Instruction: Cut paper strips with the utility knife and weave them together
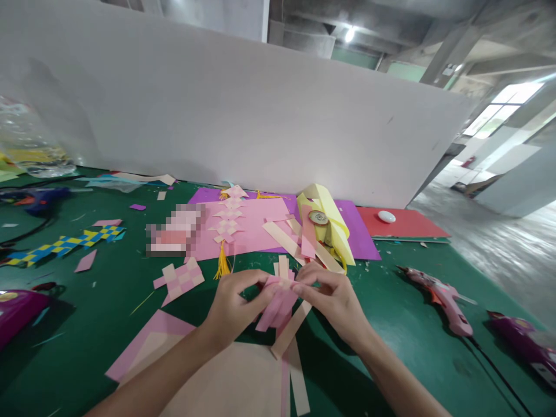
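Note:
Pink and cream paper strips point(282, 301) are held at their upper part between my two hands, with loose ends hanging down and one long cream strip slanting below. My left hand point(241, 301) pinches the strips from the left. From the right, my right hand point(328, 295) pinches them with thumb and index finger, close to my left fingertips. A small woven pink and cream piece point(180, 280) lies left of my hands. Behind them, a woven paper chain point(229, 214) with a yellow tassel point(222, 263) rests on pink paper point(260, 217).
On the green table point(373, 353), a pink glue gun point(443, 301) and a purple device point(523, 341) lie right. A yellow paper roll point(334, 217) sits behind my hands. A blue-yellow woven strip point(65, 244) lies left. A white board point(243, 110) stands behind.

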Demonstrator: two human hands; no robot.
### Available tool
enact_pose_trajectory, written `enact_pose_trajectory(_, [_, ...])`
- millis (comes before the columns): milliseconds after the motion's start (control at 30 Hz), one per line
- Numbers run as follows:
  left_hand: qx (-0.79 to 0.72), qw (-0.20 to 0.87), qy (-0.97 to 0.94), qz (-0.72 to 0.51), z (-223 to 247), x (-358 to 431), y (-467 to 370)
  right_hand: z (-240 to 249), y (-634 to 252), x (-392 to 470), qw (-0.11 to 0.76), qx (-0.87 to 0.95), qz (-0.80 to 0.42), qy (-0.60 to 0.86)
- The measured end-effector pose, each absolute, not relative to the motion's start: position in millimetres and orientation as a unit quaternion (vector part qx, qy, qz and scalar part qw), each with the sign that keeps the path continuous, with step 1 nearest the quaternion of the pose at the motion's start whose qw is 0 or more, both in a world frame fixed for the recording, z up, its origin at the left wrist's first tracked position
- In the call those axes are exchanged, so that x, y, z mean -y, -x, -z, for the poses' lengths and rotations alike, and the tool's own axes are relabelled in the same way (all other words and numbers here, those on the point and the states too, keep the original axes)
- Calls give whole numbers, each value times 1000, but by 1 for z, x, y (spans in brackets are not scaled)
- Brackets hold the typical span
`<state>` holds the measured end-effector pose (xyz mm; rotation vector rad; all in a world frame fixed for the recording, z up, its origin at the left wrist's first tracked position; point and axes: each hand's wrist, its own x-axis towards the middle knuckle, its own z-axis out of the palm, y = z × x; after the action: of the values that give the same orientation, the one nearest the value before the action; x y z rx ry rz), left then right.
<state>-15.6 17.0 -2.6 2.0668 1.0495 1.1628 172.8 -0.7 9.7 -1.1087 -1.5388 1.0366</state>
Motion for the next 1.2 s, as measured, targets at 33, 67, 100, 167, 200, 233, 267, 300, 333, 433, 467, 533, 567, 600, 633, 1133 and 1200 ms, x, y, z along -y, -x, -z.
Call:
enact_pose_trajectory(33, [-389,276,-768,-427,3,-17,16,-9,-173,0,471,628,-426,450])
enact_pose_trajectory(67, [-391,280,-769,-422,3,-17,16,-9,-174,0,473,625,-431,446])
enact_pose_trajectory(100, [-392,284,-769,-417,3,-17,16,-9,-174,0,474,622,-439,442])
enact_pose_trajectory(167, [-396,288,-770,-409,4,-17,16,-8,-175,1,476,612,-458,435])
enact_pose_trajectory(200, [-398,286,-771,-406,5,-17,16,-8,-175,1,476,608,-465,433])
enact_pose_trajectory(233, [-399,284,-772,-405,5,-17,15,-8,-175,1,473,605,-471,434])
enact_pose_trajectory(267, [-400,281,-773,-404,6,-16,15,-8,-175,1,470,605,-473,435])
enact_pose_trajectory(300, [-400,280,-773,-406,6,-16,14,-9,-175,1,466,608,-472,437])
enact_pose_trajectory(333, [-400,281,-771,-408,7,-16,14,-10,-175,1,461,613,-468,439])
enact_pose_trajectory(433, [-400,294,-768,-405,7,-16,13,-13,-175,1,441,637,-451,443])
enact_pose_trajectory(467, [-400,298,-768,-401,7,-16,13,-14,-176,1,434,645,-445,445])
enact_pose_trajectory(533, [-400,307,-768,-395,7,-16,12,-15,-176,0,425,657,-435,446])
enact_pose_trajectory(567, [-399,311,-768,-392,7,-17,12,-15,-176,0,426,658,-433,445])
enact_pose_trajectory(600, [-399,314,-769,-389,6,-17,12,-15,-176,0,429,657,-434,443])
enact_pose_trajectory(633, [-399,317,-769,-385,6,-17,12,-15,-176,0,432,654,-439,439])
enact_pose_trajectory(1133, [-413,438,-737,-308,7,-18,11,-16,-176,1,419,648,-456,444])
enact_pose_trajectory(1200, [-410,446,-737,-299,7,-17,10,-18,-176,1,403,658,-450,449])
